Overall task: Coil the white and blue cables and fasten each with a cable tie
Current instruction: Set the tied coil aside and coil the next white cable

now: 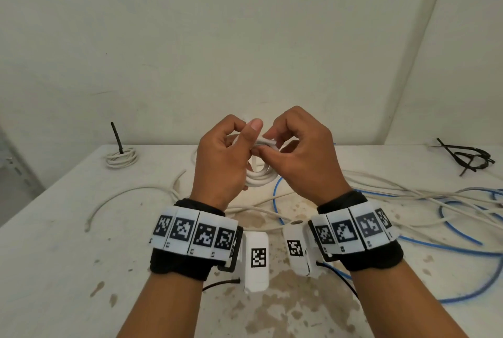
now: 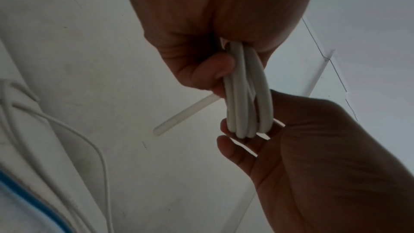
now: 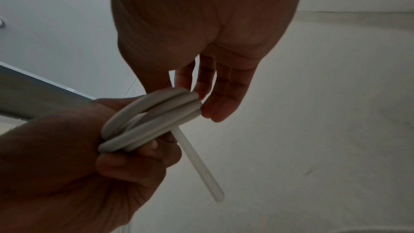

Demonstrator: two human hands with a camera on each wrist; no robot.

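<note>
A white cable coil [image 1: 260, 174] is held up above the table between both hands. My left hand [image 1: 226, 152] grips one side of the loops [image 2: 246, 95], its fingers curled round them. The right hand [image 1: 296, 147] pinches the coil's top edge [image 3: 152, 121] between thumb and fingers. A white cable tie's tail [image 2: 186, 114] sticks out from the bundle beside the left fingers and shows in the right wrist view as a straight strip [image 3: 199, 166]. The tie's head is hidden. A blue cable [image 1: 462, 229] lies loose on the table at the right.
A coiled white cable with an upright black tie [image 1: 121, 158] sits at the back left. Black cable ties [image 1: 468, 158] lie at the back right. Loose white cables [image 1: 408, 190] sprawl across the stained white table [image 1: 68, 269], which meets walls behind.
</note>
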